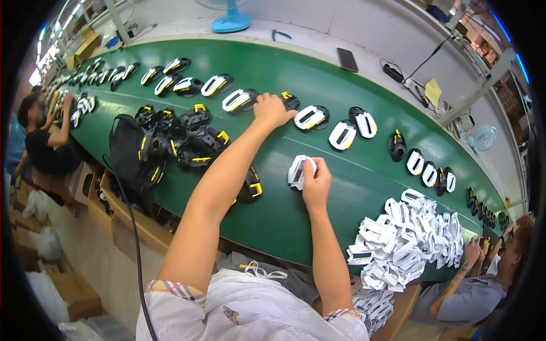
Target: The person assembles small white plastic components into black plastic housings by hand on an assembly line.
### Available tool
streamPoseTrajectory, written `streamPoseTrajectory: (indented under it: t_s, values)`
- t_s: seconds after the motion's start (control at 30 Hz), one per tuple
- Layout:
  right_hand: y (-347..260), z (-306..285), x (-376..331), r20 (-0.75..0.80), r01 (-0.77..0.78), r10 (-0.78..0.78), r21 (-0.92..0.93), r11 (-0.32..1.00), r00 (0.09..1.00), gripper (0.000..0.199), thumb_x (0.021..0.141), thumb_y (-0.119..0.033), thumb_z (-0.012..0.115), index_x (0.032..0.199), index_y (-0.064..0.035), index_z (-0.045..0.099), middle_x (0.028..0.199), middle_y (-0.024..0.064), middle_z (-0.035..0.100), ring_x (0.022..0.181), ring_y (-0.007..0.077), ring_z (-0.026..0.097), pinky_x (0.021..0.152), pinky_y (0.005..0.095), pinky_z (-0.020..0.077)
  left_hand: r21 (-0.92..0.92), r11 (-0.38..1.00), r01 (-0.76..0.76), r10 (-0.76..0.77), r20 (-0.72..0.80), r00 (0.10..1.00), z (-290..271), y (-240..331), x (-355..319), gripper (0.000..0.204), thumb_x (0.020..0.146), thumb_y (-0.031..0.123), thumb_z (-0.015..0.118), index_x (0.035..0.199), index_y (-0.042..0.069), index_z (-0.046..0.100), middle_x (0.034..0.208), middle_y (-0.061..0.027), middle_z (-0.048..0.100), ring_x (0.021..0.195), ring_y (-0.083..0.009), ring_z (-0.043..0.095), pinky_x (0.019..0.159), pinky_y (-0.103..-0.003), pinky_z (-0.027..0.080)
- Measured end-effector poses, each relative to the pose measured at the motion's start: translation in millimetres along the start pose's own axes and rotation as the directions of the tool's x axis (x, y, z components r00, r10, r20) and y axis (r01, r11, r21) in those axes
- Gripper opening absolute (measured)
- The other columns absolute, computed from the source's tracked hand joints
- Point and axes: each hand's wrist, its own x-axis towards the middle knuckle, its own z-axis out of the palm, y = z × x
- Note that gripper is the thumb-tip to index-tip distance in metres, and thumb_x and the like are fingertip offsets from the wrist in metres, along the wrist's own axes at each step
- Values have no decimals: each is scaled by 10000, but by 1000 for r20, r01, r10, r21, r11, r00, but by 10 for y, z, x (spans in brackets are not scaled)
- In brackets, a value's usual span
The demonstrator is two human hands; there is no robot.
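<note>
1. Your right hand (316, 181) pinches a white slotted cover (297, 172) between the thumb and the fingers, over the near half of the green bench (267, 221), in front of your body.
2. Your left hand (273, 111) reaches to the far row. Its thumb is spread away from the fingers, just beside a black shell with yellow parts (290, 101); I cannot tell whether the fingers grip this shell.
3. In my judgement, the step in hand is taking a shell for the cover, because the black-and-white unit (311, 117) to the right carries a similar cover.
4. The next move seems to call for a sure hold on the shell, then turning both pieces so their outlines agree before any pressing.
5. The heap of white covers (409, 238) lies to the right of your right forearm.
</note>
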Motion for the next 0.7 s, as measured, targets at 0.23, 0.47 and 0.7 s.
streamPoseTrajectory:
  t_s: [0.23, 0.47, 0.7]
  values:
    - [4, -136, 57, -119, -80, 152, 469, 879, 981, 139, 910, -152, 527, 957, -23, 546, 794, 5, 568, 650, 63, 496, 562, 205, 402, -526, 819, -229, 114, -242, 964, -197, -9, -417, 726, 588, 298, 832, 1090, -19, 413, 1034, -174, 541, 936, -258, 560, 825, -337, 460]
    - [-193, -527, 239, -182, 56, 137, 775, 629, 974, 300, 914, -125, 493, 1184, 4, 471, 979, 46, 588, 763, 93, 551, 604, 213, 410, -939, 343, 27, 175, 92, 980, 31, 270, -1260, 758, 603, 277, 848, 1150, -36, 428, 966, -80, 567, 855, -128, 544, 732, -274, 466]
    - [-343, -160, 245, 16, -93, 93, 351, 932, 996, 327, 878, -94, 584, 1166, 58, 550, 930, 56, 610, 815, 111, 572, 682, 231, 460, -937, 10, 350, 159, 347, 924, -37, 125, -1222, 361, 974, 335, 378, 987, 23, 559, 893, -30, 563, 802, -96, 526, 703, -269, 460]
